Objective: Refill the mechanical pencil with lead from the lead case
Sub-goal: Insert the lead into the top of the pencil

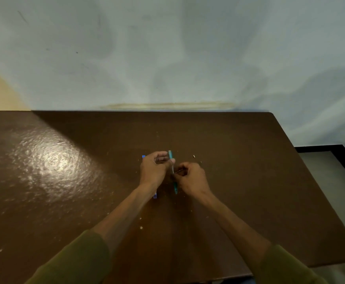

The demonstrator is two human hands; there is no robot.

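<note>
While the left hand [154, 169] pinched the teal mechanical pencil [172, 171] mid-table [249, 160], the right hand [190, 178] closed on a thin lead [178, 171] beside it; blue lead case [155, 195] under the left wrist, loading seemingly unfinished, small cap [194, 156] lying off near the far edge

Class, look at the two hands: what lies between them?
In the head view, the teal pencil runs between the left hand and right hand, over the brown table.

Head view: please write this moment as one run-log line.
left hand: holds teal pencil | right hand: pinched at pencil middle | blue case: on table, under left hand | lead: unclear
</note>
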